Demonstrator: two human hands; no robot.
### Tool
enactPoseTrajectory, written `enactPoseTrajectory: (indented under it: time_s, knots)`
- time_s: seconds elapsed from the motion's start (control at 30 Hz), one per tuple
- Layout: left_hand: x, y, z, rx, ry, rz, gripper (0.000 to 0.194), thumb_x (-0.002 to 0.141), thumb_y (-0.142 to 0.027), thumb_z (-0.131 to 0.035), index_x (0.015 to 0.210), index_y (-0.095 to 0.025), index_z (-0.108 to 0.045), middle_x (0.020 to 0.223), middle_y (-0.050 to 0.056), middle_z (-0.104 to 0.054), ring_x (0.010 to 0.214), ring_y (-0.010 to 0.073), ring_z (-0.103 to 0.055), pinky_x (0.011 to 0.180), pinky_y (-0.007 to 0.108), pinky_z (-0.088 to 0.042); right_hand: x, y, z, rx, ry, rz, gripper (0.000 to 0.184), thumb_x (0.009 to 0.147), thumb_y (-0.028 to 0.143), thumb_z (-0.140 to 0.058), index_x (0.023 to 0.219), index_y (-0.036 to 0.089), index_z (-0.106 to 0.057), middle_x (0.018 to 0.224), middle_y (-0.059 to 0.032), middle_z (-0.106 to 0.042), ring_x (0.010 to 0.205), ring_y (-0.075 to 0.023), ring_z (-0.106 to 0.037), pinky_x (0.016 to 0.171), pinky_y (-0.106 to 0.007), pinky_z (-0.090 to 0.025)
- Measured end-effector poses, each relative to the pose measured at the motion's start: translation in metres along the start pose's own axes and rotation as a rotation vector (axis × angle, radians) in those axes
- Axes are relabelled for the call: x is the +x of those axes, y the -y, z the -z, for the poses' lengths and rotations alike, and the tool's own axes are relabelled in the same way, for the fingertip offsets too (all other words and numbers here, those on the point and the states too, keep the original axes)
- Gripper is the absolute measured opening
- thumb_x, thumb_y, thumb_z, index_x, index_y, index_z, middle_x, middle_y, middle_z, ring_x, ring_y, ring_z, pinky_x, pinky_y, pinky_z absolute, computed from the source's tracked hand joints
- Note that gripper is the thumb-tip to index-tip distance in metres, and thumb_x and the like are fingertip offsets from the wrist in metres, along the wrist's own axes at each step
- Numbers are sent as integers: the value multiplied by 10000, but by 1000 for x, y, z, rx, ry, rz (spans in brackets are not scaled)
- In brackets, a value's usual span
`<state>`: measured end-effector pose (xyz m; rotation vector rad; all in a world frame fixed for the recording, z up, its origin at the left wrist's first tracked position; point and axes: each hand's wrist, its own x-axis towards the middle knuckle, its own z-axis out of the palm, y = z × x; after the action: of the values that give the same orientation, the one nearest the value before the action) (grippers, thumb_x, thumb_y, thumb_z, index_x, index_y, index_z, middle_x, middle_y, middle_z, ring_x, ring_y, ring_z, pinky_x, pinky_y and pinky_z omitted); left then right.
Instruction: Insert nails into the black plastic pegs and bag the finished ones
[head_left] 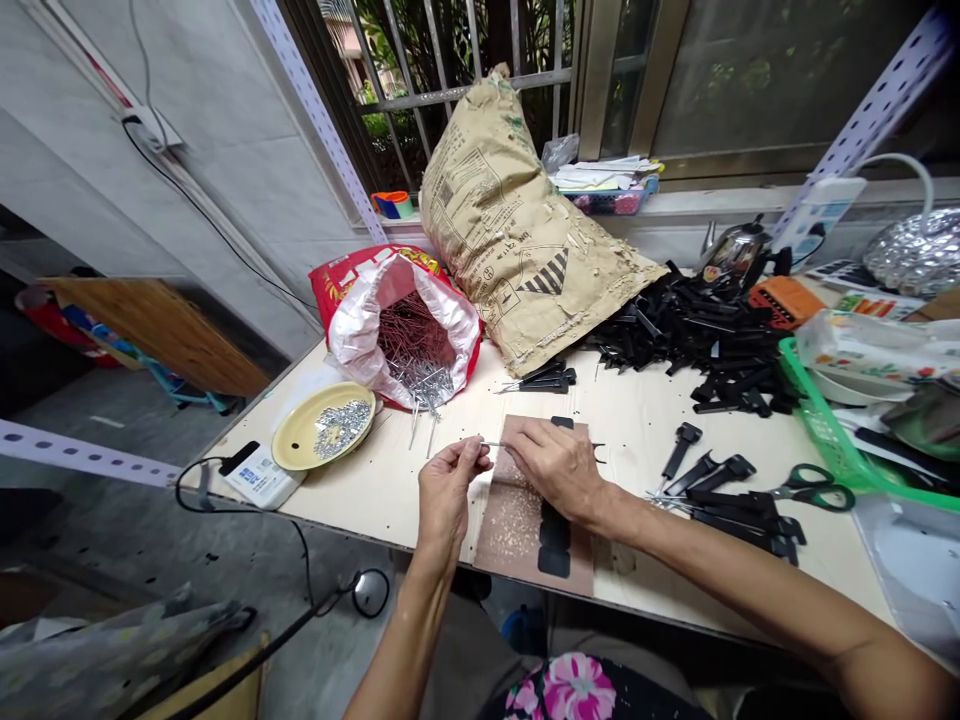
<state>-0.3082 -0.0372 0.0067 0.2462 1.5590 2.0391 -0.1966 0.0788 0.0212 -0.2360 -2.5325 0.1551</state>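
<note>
My left hand is closed in a pinch at one end of a thin metal rod. Curled over the rod's other end, the fingers of my right hand hide what else they may hold. Both hands are above a brown board sprinkled with pale crumbs. On the board lies a row of black flat pieces, partly covered by my right hand. Small dark prongs stick out beyond that hand. A yellow dish of small shiny metal parts sits to the left.
A red and white bag of metal rods stands behind the dish. Next to it leans a large paper sack. Black plastic pieces are heaped at right, near scissors and a green basket. A white power bank lies at the left edge.
</note>
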Motion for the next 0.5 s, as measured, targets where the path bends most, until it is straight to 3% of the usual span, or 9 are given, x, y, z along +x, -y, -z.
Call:
enactPoseTrajectory:
  time_s: [0.17,0.5]
  knots:
    - [1,4,0,153,13,-56,297,656,-355,-750,812,-108,-695,662,13,-654,596,102,-583,642,249,-488,-5,0,-3,34,44,-108,231,957,270,-409,871,193,-610,803,-25,-618,712,-131,-545,608,-266,-335]
    - [2,11,-1,264,70,-77,278,695,-372,-713,833,-131,-708,695,18,-668,641,115,-601,689,253,-490,-14,-8,-14,-39,-54,-36,226,958,245,-408,836,192,-591,760,-31,-615,747,-154,-531,619,-294,-298]
